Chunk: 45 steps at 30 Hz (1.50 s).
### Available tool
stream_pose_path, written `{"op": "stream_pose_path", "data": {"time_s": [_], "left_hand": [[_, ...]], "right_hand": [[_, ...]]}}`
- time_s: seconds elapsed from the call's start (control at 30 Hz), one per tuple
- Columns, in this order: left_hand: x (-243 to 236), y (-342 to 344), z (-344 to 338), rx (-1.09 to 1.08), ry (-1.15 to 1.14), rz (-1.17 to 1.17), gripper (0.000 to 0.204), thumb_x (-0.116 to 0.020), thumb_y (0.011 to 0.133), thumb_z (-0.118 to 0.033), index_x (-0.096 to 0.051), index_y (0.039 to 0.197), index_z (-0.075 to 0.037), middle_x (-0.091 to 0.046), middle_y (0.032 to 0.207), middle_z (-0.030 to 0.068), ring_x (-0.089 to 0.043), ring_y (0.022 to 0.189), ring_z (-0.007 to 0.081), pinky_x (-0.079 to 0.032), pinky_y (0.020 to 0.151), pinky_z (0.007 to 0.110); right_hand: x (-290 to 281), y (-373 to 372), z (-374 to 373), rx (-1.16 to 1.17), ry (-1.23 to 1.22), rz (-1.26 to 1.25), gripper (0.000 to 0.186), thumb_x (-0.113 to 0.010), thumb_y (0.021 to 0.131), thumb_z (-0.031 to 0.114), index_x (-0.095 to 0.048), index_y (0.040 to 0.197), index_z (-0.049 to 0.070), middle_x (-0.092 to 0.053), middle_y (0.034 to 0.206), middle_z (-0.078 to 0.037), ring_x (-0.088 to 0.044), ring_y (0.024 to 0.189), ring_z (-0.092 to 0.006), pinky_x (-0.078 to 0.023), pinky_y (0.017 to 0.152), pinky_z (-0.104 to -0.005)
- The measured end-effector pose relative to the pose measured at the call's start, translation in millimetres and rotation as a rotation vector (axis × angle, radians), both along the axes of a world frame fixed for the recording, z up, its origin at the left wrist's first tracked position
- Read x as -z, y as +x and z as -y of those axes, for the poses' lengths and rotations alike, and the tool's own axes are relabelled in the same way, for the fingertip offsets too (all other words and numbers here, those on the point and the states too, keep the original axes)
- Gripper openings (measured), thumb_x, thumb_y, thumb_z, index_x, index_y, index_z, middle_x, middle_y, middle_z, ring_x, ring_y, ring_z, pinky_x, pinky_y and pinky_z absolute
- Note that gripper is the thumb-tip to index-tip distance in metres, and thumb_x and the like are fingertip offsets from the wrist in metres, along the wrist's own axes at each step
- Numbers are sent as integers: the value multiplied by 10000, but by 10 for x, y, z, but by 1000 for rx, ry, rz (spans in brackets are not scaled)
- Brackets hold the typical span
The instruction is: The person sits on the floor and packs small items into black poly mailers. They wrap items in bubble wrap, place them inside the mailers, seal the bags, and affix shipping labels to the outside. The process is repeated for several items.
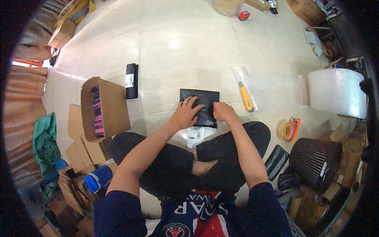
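A black plastic mailing bag [207,98] lies flat on the floor before my crossed legs. My left hand [186,113] rests on its left half, fingers spread over the plastic, a ring on one finger. At the bag's right edge my right hand [224,111] is closed, fingers curled on the border; it seems to pinch the plastic there. Between my knees, just below the bag, is a white printed label sheet [195,135]. A yellow utility knife [246,97] lies on a clear bubble-wrap piece [239,73] to the right.
Left stand an open carton [114,108] of pink-and-dark packets and a rolled black mailer [136,85]. Rightward are a tape dispenser [291,130], a bubble-wrap roll [335,93] and a dark slatted basket [316,160]. A blue jug [98,178] sits by my left knee.
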<state>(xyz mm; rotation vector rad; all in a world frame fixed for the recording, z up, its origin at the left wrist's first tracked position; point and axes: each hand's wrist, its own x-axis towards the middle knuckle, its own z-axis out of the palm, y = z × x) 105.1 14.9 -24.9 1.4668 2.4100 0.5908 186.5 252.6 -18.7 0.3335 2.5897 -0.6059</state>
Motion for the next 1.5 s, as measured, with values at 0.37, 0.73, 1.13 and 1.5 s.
{"op": "stream_pose_path", "data": {"time_s": [0.37, 0.73, 1.13, 1.5], "left_hand": [[98, -335, -204, -43, -120, -44, 744, -750, 929, -248, -463, 1609, -344, -299, 1735, 205, -328, 1591, 444, -335, 1235, 658], [-479, 58, 146, -152, -84, 332, 346, -708, 905, -13, -678, 1245, -63, -702, 1253, 186, -698, 1205, 347, -576, 997, 463], [-485, 289, 177, -466, 282, 1391, 207, -748, 1012, -107, -678, 1173, 2, -763, 1039, 92, -745, 949, 152, -632, 868, 300], [-469, 340, 236, -454, 337, 1868, 217, -679, 1091, -244, -686, 1171, -42, -701, 1077, 57, -713, 972, 141, -619, 907, 278]], "right_hand": [[42, 588, 963, -375, 34, -305, 572, -890, 784, 227, -624, 1244, 16, -658, 1237, -149, -620, 1210, -338, -560, 989, -467], [56, 574, 770, -136, -354, -265, 376, -698, 839, -36, -587, 1194, 18, -677, 1121, -208, -651, 1149, -424, -531, 968, -523], [-640, 603, 606, 182, -605, -441, 186, -691, 987, 113, -635, 1152, 47, -692, 1093, -177, -645, 1054, -387, -514, 939, -473], [-944, 640, 540, 54, -622, -519, 207, -704, 946, 78, -686, 1147, 32, -703, 1098, -136, -634, 1060, -354, -510, 962, -445]]}}
